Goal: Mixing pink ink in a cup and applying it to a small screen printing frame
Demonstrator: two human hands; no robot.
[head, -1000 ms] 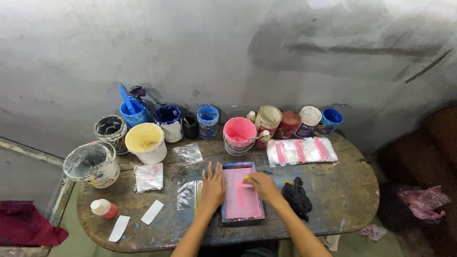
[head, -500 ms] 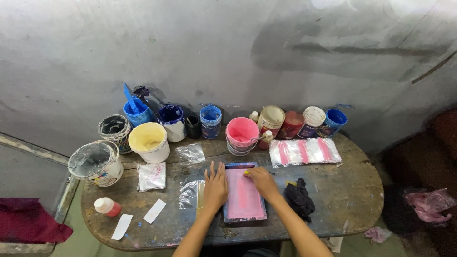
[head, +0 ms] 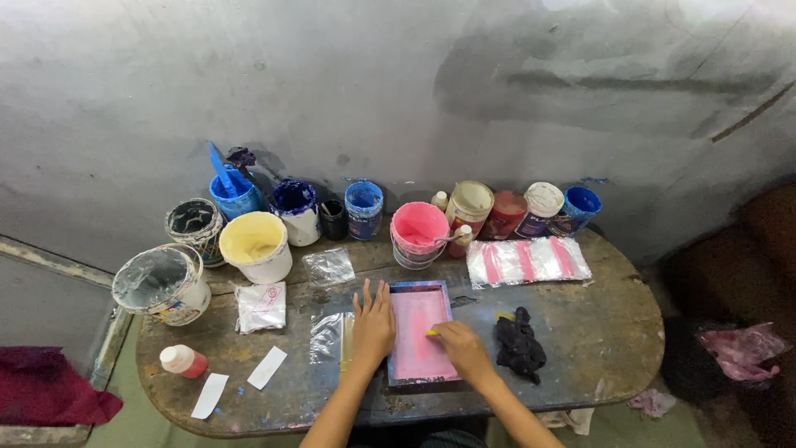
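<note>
I see my left hand (head: 375,325) lying flat, fingers spread, on the left edge of the pink screen frame (head: 417,333), which sits mid-worktop (head: 597,332). My right hand (head: 461,344) has its fingers closed on a small yellow tool (head: 432,333) touching the screen, with a black rag (head: 520,343) just beside it.

Even, diffuse, moderately dim illumination from above and slightly in front; no hard-edged shadows. Soft shadows fall behind the row of plastic paint tubs (head: 361,207) onto the mottled grey plaster wall (head: 398,91). Faint sheen on the clear plastic bags (head: 329,266) and on the worn oval wooden table (head: 605,332). Wide-angle distortion bows the table edge and wall lines. Corners darken; the right margin is murky and soft. Centre reasonably sharp, fine detail smeared by compression.
</note>
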